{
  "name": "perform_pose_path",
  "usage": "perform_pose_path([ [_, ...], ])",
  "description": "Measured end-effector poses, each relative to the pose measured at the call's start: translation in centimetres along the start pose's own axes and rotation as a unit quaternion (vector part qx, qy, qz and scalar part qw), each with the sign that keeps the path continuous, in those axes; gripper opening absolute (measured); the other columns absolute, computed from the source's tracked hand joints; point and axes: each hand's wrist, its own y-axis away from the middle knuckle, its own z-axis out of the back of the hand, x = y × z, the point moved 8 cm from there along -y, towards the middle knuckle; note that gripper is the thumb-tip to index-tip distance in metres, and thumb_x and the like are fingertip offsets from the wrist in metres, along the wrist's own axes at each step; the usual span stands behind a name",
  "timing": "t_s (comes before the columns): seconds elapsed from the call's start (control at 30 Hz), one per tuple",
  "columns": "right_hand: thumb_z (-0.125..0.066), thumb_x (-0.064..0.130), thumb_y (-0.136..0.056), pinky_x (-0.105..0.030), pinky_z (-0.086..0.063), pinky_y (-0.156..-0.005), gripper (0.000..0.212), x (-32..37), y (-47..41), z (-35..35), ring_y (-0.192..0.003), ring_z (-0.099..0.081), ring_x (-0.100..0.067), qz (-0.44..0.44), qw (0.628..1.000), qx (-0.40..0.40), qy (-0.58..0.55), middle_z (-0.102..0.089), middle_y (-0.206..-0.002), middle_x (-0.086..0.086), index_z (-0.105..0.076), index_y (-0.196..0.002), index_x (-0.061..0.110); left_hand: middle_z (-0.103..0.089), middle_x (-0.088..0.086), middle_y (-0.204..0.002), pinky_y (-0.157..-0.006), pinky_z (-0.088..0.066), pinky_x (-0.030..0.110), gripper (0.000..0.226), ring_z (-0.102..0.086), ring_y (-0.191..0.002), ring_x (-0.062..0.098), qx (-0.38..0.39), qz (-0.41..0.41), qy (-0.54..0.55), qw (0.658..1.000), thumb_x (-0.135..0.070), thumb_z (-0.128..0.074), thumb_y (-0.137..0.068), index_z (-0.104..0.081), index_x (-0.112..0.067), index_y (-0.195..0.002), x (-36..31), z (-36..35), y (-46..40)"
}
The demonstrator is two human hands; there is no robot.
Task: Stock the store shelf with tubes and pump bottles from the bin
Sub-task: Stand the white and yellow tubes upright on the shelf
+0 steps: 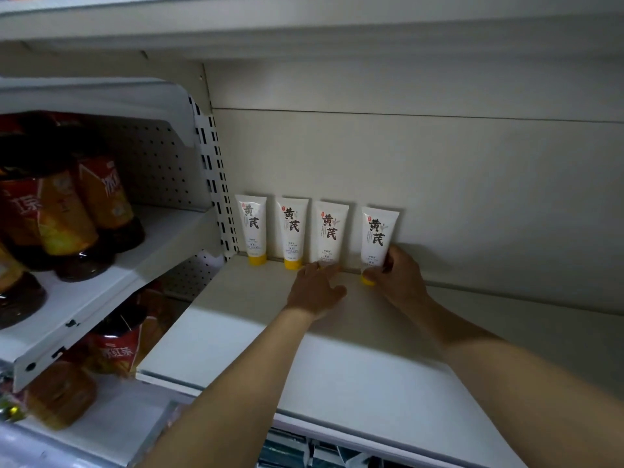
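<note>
Four white tubes stand cap-down in a row against the shelf's back wall, starting from its rear left corner. The right hand (393, 275) has its fingers curled round the low end of the fourth tube (376, 238), just above its yellow cap, which peeps out beneath the thumb. This tube leans a little, top tipped to the right. The left hand (317, 288) lies relaxed and loose-fingered on the shelf (236, 349), fingertips at the foot of the third tube (329, 231), holding nothing. The first tube (251, 224) and second tube (292, 228) stand apart from both hands.

These tubes look light and soft-walled, likely to dent if squeezed and to topple on their narrow caps. I'd hold them low, near the stiffer cap. On the neighbouring shelves to the left sit dark tea bottles (67, 211).
</note>
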Motion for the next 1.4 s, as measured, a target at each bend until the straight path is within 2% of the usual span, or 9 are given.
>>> perform_pose_path([
  [0.2,-0.072,0.034,-0.055,-0.046,-0.055,-0.075,0.051,-0.3,-0.2,-0.4,-0.083,-0.066,-0.024,0.000,1.000,0.002,-0.004,-0.069,-0.092,-0.003,-0.062,-0.100,0.015,-0.036,0.009,-0.149,-0.115,-0.019,0.030,0.059,-0.027,-0.140,0.026,-0.001,0.000,0.007,1.000,-0.034,-0.058,-0.090,-0.040,-0.024,-0.146,-0.4,0.0,0.0],
  [0.4,-0.079,0.021,-0.069,-0.045,-0.053,-0.081,0.042,-0.3,0.0,-0.5,-0.093,-0.064,-0.028,0.000,1.000,-0.003,0.006,-0.068,-0.101,-0.008,-0.061,-0.105,0.012,-0.037,0.011,-0.150,-0.115,-0.018,0.029,0.059,-0.026,-0.141,0.025,-0.006,-0.002,0.012,1.000,-0.032,-0.059,-0.091,-0.040,-0.022,-0.146,-0.6,0.1,0.1],
  [0.67,-0.080,0.025,-0.069,-0.041,-0.051,-0.077,0.037,-0.8,0.6,0.1,-0.088,-0.062,-0.026,-0.022,1.000,-0.010,0.009,-0.065,-0.092,-0.005,-0.058,-0.096,0.011,-0.040,0.010,-0.147,-0.113,-0.019,0.026,0.054,-0.028,-0.141,0.022,-0.027,0.014,0.054,0.998,-0.030,-0.061,-0.091,-0.046,-0.021,-0.142,-0.8,1.2,1.0],
  [0.83,-0.072,0.030,-0.078,-0.033,-0.039,-0.072,0.037,-0.9,2.2,0.9,-0.093,-0.057,-0.025,-0.049,0.998,-0.026,0.026,-0.058,-0.097,-0.003,-0.041,-0.095,0.019,-0.050,0.009,-0.140,-0.108,-0.034,0.029,0.049,-0.043,-0.132,0.024,-0.076,0.063,0.152,0.983,-0.029,-0.068,-0.087,-0.056,-0.019,-0.133,-0.1,2.1,2.2],
  [0.97,-0.061,0.033,-0.086,-0.031,-0.036,-0.071,0.019,0.0,3.5,1.5,-0.092,-0.057,-0.025,-0.027,0.998,-0.036,0.053,-0.058,-0.090,0.002,-0.049,-0.090,0.019,-0.061,0.001,-0.111,-0.079,-0.037,0.016,0.032,-0.057,-0.106,0.017,-0.148,0.098,0.268,0.947,-0.021,-0.065,-0.089,-0.065,-0.016,-0.121,0.3,3.5,3.9],
  [1.03,-0.059,0.036,-0.087,-0.031,-0.038,-0.069,0.021,0.9,4.4,1.4,-0.086,-0.056,-0.024,0.000,0.998,-0.038,0.039,-0.056,-0.080,0.005,-0.050,-0.080,0.019,-0.064,0.000,-0.098,-0.077,-0.043,0.023,0.018,-0.059,-0.093,0.018,-0.191,0.112,0.360,0.906,-0.017,-0.063,-0.090,-0.068,-0.018,-0.107,0.7,4.1,5.3],
  [1.13,-0.058,0.036,-0.088,-0.032,-0.039,-0.063,0.029,2.8,5.7,0.3,-0.073,-0.054,-0.023,0.040,0.999,-0.026,-0.014,-0.053,-0.065,0.004,-0.047,-0.069,0.016,-0.065,0.003,-0.083,-0.059,-0.055,0.031,0.013,-0.062,-0.069,0.020,-0.215,0.116,0.503,0.829,-0.009,-0.054,-0.095,-0.064,-0.013,-0.102,0.4,5.0,8.2],
  [1.3,-0.049,0.052,-0.077,-0.046,-0.050,-0.064,0.033,7.7,8.4,-2.5,-0.066,-0.057,-0.029,0.079,0.989,0.022,-0.123,-0.057,-0.062,0.000,-0.052,-0.071,0.020,-0.070,0.007,-0.089,-0.049,-0.051,0.027,0.015,-0.063,-0.064,0.017,-0.204,0.111,0.572,0.787,-0.015,-0.050,-0.098,-0.063,-0.013,-0.105,0.8,6.9,13.4],
  [1.4,-0.050,0.046,-0.084,-0.048,-0.052,-0.066,0.023,11.6,11.2,-4.2,-0.065,-0.056,-0.023,0.133,0.980,0.053,-0.141,-0.056,-0.063,0.004,-0.053,-0.074,0.025,-0.070,0.009,-0.094,-0.051,-0.051,0.027,0.017,-0.062,-0.067,0.017,-0.210,0.123,0.587,0.772,-0.017,-0.051,-0.098,-0.064,-0.013,-0.109,2.7,7.8,17.0],
])
